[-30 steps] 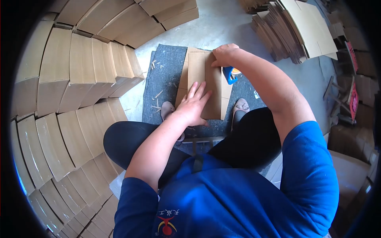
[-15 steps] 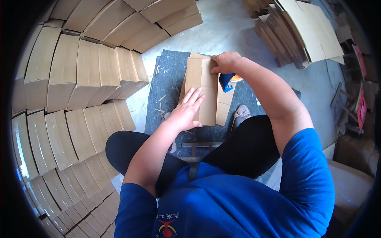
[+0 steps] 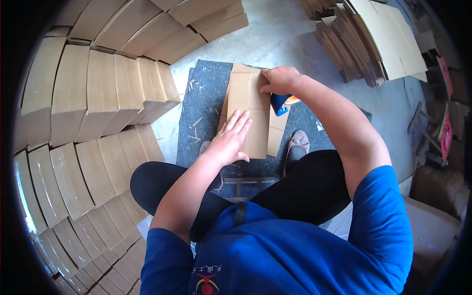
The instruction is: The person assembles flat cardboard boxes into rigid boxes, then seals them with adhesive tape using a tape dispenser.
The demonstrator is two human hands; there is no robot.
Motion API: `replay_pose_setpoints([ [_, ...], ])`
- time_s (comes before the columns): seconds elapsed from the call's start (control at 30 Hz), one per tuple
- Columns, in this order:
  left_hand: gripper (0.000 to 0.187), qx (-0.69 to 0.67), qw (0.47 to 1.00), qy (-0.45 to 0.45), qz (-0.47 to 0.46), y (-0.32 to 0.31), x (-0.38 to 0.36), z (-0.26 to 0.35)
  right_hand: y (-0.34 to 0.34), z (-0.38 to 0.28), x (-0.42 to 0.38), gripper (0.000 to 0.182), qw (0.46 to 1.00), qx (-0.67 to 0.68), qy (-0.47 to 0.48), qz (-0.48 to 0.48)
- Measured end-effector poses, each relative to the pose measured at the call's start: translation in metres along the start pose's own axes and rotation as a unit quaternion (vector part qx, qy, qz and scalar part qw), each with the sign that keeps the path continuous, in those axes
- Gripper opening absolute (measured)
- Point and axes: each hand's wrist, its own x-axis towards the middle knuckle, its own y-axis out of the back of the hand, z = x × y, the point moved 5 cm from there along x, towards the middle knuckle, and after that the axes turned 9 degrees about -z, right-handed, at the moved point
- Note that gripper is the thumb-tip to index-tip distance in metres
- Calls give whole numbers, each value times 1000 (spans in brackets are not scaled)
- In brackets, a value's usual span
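Basically one seated person, both hands on a flat folded cardboard box (image 3: 253, 105) lying on a dark grey mat (image 3: 204, 110) on the concrete floor, at 12 o'clock from the knees. Left hand (image 3: 230, 140) lies palm-down on the box's near end, fingers straight and slightly spread, gripping nothing, just pressing flat. Right hand (image 3: 281, 79) sits at the box's far right edge, about 1 o'clock from the left hand, fingers curled, fingertips on the cardboard; a blue tape dispenser (image 3: 281, 103) with an orange part shows right under it, touching the hand, but cannot tell if the hand actually grips it. Wood splinters scattered on the mat at 9 o'clock of the box. Rows of assembled cartons (image 3: 93, 93) fill the 8-to-11 o'clock side. Stack of flat cardboard sheets (image 3: 373, 42) at 2 o'clock. A shoe (image 3: 297, 140) rests on the mat just right of the box.
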Motion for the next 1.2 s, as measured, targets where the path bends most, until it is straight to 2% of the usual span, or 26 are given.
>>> replay_pose_setpoints([
  [0.13, 115, 14, 998, -7, -62, 10, 6, -7, 2, -5, 3, 59, 1000, -26, -3, -16],
  [0.2, 110, 50, 991, -14, -124, 19, 9, -12, -2, -6, 3, 58, 999, -21, -4, -25],
  [0.23, 102, 64, 987, -4, -144, 24, 11, -14, -3, -5, 3, 58, 1000, -15, -7, -17],
  [0.27, 102, 64, 987, -5, -147, 31, 17, -17, -2, -4, 3, 58, 1000, -11, -11, -6],
  [0.37, 89, 117, 962, 3, -247, 45, 31, -19, -6, -2, 3, 58, 1000, 13, -19, 0],
  [0.4, 89, 121, 962, 2, -246, 48, 36, -16, -5, -3, 2, 58, 1000, 14, -22, 3],
  [0.47, 80, 93, 948, 35, -301, 51, 45, -15, -5, -3, -2, 56, 999, 25, -26, 3],
  [0.57, 69, 53, 946, 46, -315, 64, 42, -11, -9, 2, -1, 63, 999, 38, -21, 14],
  [0.73, 54, 87, 965, 8, -249, 65, 46, -8, -6, 3, -4, 68, 998, 44, -20, 29],
  [0.8, 48, 53, 948, 86, -303, 64, 50, -12, -1, 0, -8, 59, 999, 28, -29, 9],
  [0.87, 42, 56, 949, 94, -296, 69, 45, -14, 6, 2, -15, 65, 999, -10, -44, 2],
  [0.9, 41, 36, 958, 67, -277, 64, 45, -20, 14, 5, -23, 65, 998, -24, -61, -4],
  [1.0, 40, -11, 970, 23, -242, 67, 43, -29, 43, 23, -69, 41, 994, 23, -46, 94],
  [1.07, 39, -40, 973, 4, -228, 68, 45, -28, 63, 30, -111, 32, 976, 136, -43, 164],
  [1.1, 39, -192, 976, 10, -102, 78, 49, -30, 68, 31, -129, 31, 958, 203, -32, 202],
  [1.13, 40, -337, 941, 16, 28, 87, 52, -35, 70, 32, -145, 30, 933, 270, -19, 239],
  [1.17, 49, -473, 879, -7, 61, 82, 62, -38, 65, 37, -156, 31, 900, 345, -4, 268],
  [1.2, 53, -633, 773, -16, 49, 83, 65, -35, 61, 39, -163, 32, 876, 376, 28, 301],
])
